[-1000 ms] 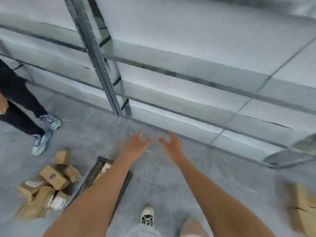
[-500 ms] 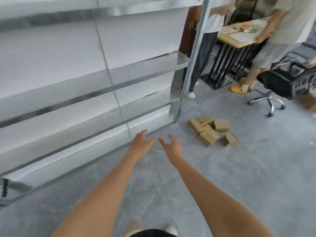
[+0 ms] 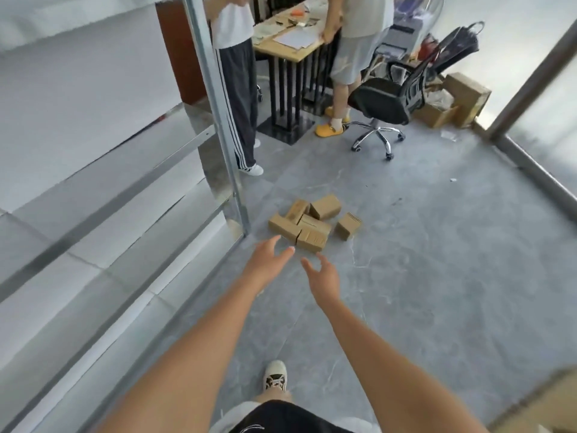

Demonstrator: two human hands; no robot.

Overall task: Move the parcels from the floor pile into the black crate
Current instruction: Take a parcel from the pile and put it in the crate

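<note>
- The view looks down from a person's head; both bare forearms reach forward over a grey tiled floor (image 3: 437, 276).
- The left hand (image 3: 265, 264) is held out in the air with its fingers loosely spread and slightly bent, gripping nothing.
- The right hand (image 3: 323, 278) sits just beside it, also empty, with fingers spread and gently curved; the two hands are close but apart.
- A small pile of brown cardboard parcels (image 3: 307, 225) lies on the floor just beyond the fingertips, touching neither hand.
- Most parcels in the pile lean against one another; one small parcel (image 3: 348, 225) sits slightly apart on the right side of the pile.
- The pile rests near the foot of a metal shelf post (image 3: 218, 117), which belongs to a shelving unit running along the left side.
- Farther back, two people stand beside a wooden desk (image 3: 290, 42) covered with papers.
- A black office chair (image 3: 387, 95) on a wheeled base stands to the right of the desk.
- Larger cardboard boxes (image 3: 462, 95) sit on the floor behind the chair.
- At the bottom edge, the person's own shoe (image 3: 275, 375) is planted on the floor.
</note>
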